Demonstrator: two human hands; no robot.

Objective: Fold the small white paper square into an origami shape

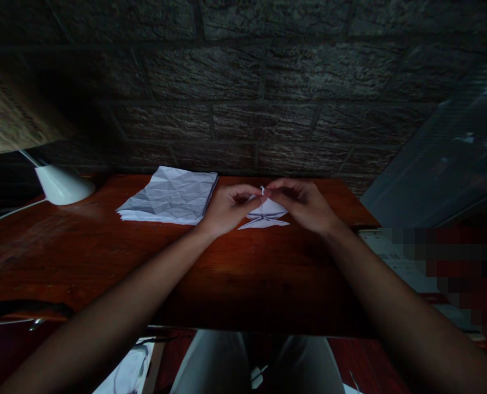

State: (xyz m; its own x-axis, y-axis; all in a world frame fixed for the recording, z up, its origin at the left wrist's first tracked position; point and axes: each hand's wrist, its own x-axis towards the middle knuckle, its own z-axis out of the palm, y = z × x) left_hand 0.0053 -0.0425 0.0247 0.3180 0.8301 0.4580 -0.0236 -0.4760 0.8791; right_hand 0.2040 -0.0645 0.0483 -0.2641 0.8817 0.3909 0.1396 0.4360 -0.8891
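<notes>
A small folded piece of white paper [269, 209], with pointed flaps spread to both sides at its near end, lies on the wooden table. My left hand [232, 207] pinches its far tip between thumb and index finger. From the other side, my right hand [301, 201] pinches the same tip, the two sets of fingertips almost touching. A tiny white point of the paper sticks up between them. Left of my hands lies a stack of creased white paper sheets [172, 191], its right edge close to my left hand.
The wooden table [227, 273] meets a dark brick wall [235, 82]. At the left stands a lamp with a white base [61, 185] and a brown shade [13, 104], its cord trailing left. A grey translucent panel [424, 153] stands at the right. My knees are below the table's front edge.
</notes>
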